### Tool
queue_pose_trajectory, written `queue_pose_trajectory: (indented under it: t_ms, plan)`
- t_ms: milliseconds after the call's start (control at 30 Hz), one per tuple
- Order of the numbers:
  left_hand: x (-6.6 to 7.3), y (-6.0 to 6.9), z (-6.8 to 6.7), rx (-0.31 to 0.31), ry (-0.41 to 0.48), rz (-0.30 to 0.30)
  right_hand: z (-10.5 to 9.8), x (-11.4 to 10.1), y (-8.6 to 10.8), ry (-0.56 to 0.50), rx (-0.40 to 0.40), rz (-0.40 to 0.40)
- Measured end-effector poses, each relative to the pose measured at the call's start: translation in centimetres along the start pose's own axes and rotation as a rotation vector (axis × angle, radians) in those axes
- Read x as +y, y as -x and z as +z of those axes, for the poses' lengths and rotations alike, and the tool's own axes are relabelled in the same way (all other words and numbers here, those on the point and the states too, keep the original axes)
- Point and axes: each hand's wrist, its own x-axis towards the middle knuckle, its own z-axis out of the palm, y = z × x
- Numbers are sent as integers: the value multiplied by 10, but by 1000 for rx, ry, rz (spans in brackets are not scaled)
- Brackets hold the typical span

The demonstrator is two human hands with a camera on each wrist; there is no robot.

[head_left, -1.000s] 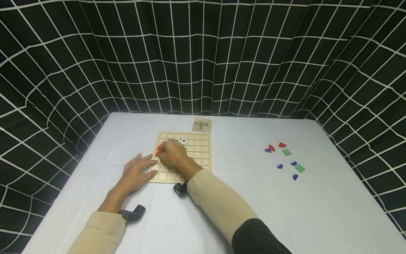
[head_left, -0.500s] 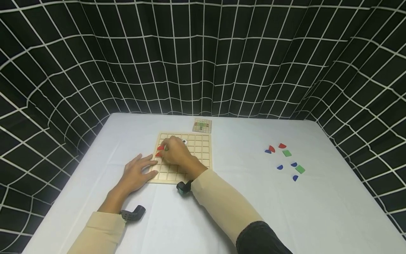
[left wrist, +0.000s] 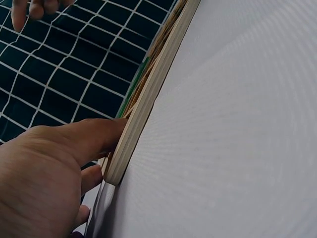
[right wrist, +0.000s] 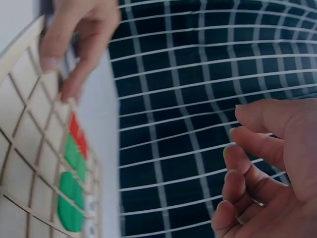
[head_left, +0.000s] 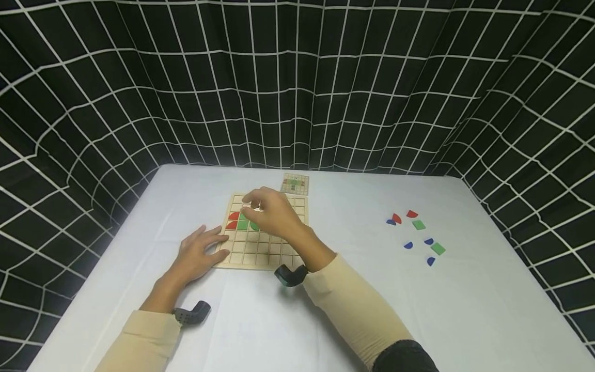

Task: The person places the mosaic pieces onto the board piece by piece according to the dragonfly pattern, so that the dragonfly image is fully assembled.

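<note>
A wooden grid board (head_left: 251, 262) lies on the white table. My left hand (head_left: 197, 256) rests at its left edge with fingers spread; in the left wrist view the thumb touches the board's edge (left wrist: 141, 111). Above the board hovers my right hand (head_left: 276, 214), fingers loosely bent, holding nothing. Red quarter-round pieces (head_left: 232, 226) sit in the left-hand cells beside green squares (head_left: 243, 225). The right wrist view shows rounded green pieces (right wrist: 71, 206) and white eye pieces partly seen beyond them. Part of the board is hidden by the right hand.
A small pattern card (head_left: 295, 183) lies behind the board. To the right are loose pieces: red quarter-rounds (head_left: 411, 213), green squares (head_left: 438, 248) and several blue ones (head_left: 408, 245). A black curtain with white grid lines (head_left: 362, 103) surrounds the table.
My right hand has let go of a green square, now lying beside the red pieces, and has lifted up and to the right. The left hand has stayed in place.
</note>
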Motion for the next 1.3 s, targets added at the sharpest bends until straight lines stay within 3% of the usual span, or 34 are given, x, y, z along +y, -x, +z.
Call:
queue_pose_trajectory:
  t_ms: [300, 633, 1033, 1300]
  plan:
    - [-2, -3, 1, 14, -10, -9, -28, -1, 37, -127, 106, -184]
    - [-2, -4, 5, 23, 6, -13, -65, 12, 66, -143, 194, -324]
    - [1, -2, 2, 21, -3, -22, -124, 39, 94, -22, 241, -332]
    - [-1, -1, 3, 16, 14, -33, -154, 67, 108, 41, 339, -313]
